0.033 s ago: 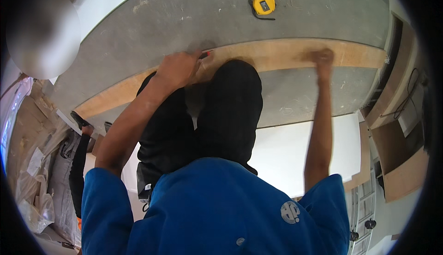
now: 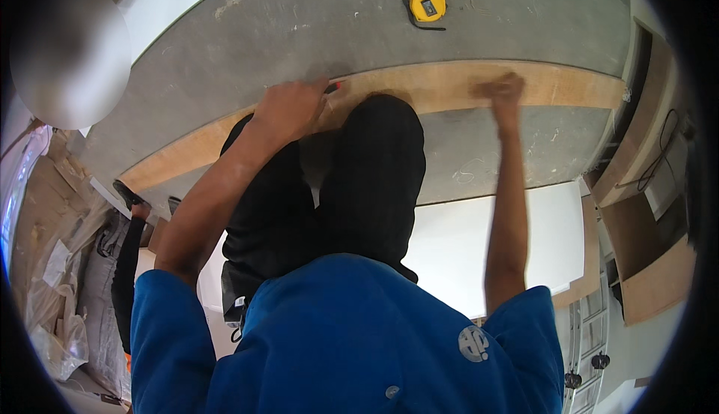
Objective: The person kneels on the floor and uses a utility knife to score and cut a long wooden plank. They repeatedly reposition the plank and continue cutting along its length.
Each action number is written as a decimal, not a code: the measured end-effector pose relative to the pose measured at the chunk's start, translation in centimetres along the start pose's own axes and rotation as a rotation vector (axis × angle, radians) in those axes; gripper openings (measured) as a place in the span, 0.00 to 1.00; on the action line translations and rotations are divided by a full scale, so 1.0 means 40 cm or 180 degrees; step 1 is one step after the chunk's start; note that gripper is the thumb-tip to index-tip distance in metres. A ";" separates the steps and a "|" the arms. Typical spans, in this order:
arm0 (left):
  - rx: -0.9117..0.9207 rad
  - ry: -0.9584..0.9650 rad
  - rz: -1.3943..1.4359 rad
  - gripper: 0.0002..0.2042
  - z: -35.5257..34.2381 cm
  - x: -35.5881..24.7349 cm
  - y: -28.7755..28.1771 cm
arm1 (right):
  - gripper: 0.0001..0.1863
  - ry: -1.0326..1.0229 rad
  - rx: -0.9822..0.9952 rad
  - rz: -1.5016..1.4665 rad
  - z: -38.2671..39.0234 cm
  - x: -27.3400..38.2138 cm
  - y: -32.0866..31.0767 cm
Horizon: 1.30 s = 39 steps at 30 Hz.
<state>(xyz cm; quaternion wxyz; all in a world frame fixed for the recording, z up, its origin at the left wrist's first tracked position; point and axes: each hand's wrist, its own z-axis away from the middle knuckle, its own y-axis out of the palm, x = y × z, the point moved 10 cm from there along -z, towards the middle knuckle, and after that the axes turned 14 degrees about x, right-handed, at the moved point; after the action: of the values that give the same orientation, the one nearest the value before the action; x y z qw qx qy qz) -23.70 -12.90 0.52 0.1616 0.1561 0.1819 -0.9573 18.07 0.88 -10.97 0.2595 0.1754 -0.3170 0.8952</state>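
Note:
A long pale wooden strip [image 2: 562, 84] lies across the grey board [image 2: 524, 17], beneath my black-trousered knees. My left hand [image 2: 292, 103] is closed at the strip's back edge, around a small black-and-red tool [image 2: 333, 87], mostly hidden by the fingers. My right hand [image 2: 505, 88] is over the strip to the right of my knees, fingers curled and blurred; whatever they hold is too smeared to make out. A yellow tape measure [image 2: 428, 6] rests farther back on the grey board.
Another person's sandalled foot and dark-clad leg [image 2: 123, 264] show at left, beside cardboard and plastic sheeting [image 2: 60, 264]. A white panel [image 2: 487, 234] lies below the board. At right are wooden boxes [image 2: 655, 287], a cable [image 2: 659, 152] and an aluminium ladder [image 2: 592, 324].
My right hand and forearm have shifted slightly left and up along the wooden strip. My left hand stays nearly in place.

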 end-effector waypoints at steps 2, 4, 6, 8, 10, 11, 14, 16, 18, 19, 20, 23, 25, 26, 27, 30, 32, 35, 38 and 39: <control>-0.0177 0.0109 0.0164 0.16 -0.014 -0.024 -0.032 | 0.68 0.0365 0.0407 0.0423 0.062 0.146 0.160; -0.0409 0.0589 0.0278 0.16 -0.066 -0.053 -0.030 | 0.79 0.0904 0.0504 0.0922 0.069 0.191 0.215; -0.0590 0.0912 0.0380 0.16 -0.120 -0.096 -0.028 | 0.86 0.1380 0.0675 0.1244 0.063 0.183 0.234; -0.0655 0.1060 0.0498 0.16 -0.159 -0.150 -0.008 | 0.88 0.1597 0.0827 0.1193 0.056 0.180 0.245; -0.0391 0.0985 0.0494 0.17 -0.210 -0.183 0.004 | 0.89 0.1503 0.0757 0.1108 0.051 0.187 0.245; -0.0272 0.0941 0.0482 0.18 -0.230 -0.196 0.005 | 0.90 0.1518 0.0773 0.1118 0.051 0.184 0.245; -0.0246 0.0966 0.0494 0.17 -0.245 -0.225 -0.013 | 0.91 0.1522 0.0804 0.1138 0.057 0.184 0.244; -0.0169 0.1013 0.0507 0.17 -0.244 -0.236 -0.022 | 0.91 0.1519 0.0743 0.1058 0.060 0.185 0.242; -0.0134 0.1039 0.0432 0.17 -0.240 -0.246 -0.020 | 0.91 0.1577 0.0736 0.1026 0.064 0.182 0.241; -0.0146 0.1038 0.0349 0.16 -0.242 -0.251 -0.015 | 0.91 0.1628 0.0757 0.1036 0.063 0.183 0.235; -0.0158 0.1038 0.0266 0.16 -0.242 -0.250 -0.010 | 0.91 0.1678 0.0778 0.1046 0.063 0.184 0.233; 0.0079 0.0791 0.0427 0.16 -0.218 -0.165 0.024 | 0.90 0.1584 0.0772 0.1043 0.066 0.193 0.242; 0.0085 0.0649 0.0327 0.15 -0.151 -0.069 0.036 | 0.90 0.1542 0.0722 0.1069 0.064 0.186 0.241; 0.0097 0.0504 0.0102 0.16 -0.121 -0.012 0.058 | 0.90 0.1517 0.0687 0.1070 0.061 0.187 0.238; 0.0105 0.0346 -0.0121 0.16 -0.094 0.039 0.077 | 0.90 0.1537 0.0707 0.1068 0.059 0.187 0.241; 0.0373 0.0147 -0.0135 0.16 -0.038 0.112 0.088 | 0.89 0.1568 0.0738 0.1067 0.061 0.184 0.239; 0.0223 0.0223 -0.0150 0.15 -0.027 0.115 0.089 | 0.88 0.1517 0.0724 0.1072 0.063 0.184 0.236; 0.0175 0.0272 -0.0106 0.14 -0.021 0.114 0.076 | 0.88 0.1522 0.0669 0.1242 0.048 0.186 0.247; 0.0150 0.0333 -0.0098 0.15 -0.035 0.103 0.074 | 0.88 0.1600 0.0530 0.1204 0.062 0.162 0.224; 0.0135 0.0378 -0.0118 0.15 -0.043 0.095 0.074 | 0.88 0.1487 0.0567 0.1215 0.051 0.164 0.240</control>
<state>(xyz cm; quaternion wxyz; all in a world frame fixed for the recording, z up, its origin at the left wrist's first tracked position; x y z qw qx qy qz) -25.62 -15.77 -3.22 0.1294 0.2127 0.1737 -0.9528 7.58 -4.54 -10.92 0.1362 -0.0758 -0.1963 0.9681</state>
